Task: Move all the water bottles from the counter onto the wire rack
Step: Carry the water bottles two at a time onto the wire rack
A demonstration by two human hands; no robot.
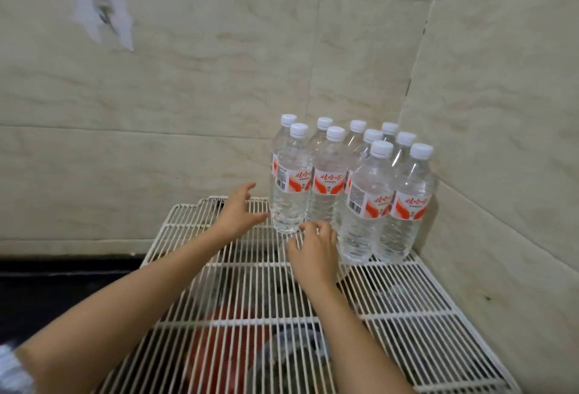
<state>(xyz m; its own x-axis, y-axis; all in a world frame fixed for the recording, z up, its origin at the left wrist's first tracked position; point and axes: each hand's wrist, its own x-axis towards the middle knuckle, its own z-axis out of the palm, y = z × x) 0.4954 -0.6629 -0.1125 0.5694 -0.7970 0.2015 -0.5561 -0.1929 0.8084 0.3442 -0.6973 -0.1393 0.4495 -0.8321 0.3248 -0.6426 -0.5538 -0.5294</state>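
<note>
Several clear water bottles [363, 199] with white caps and red-and-white labels stand upright in a tight cluster on the far right corner of the white wire rack [407, 309]. My left hand [239, 212] hovers just left of the nearest bottle [289, 187], fingers spread and holding nothing. My right hand [313, 249] is in front of the cluster, low over the rack wires, fingers loosely curled with nothing in them. Neither hand touches a bottle.
Beige tiled walls [188, 80] close in the rack at the back and right. A dark counter edge [62, 271] runs at the left. Red and dark objects [219, 340] show blurred beneath the rack wires.
</note>
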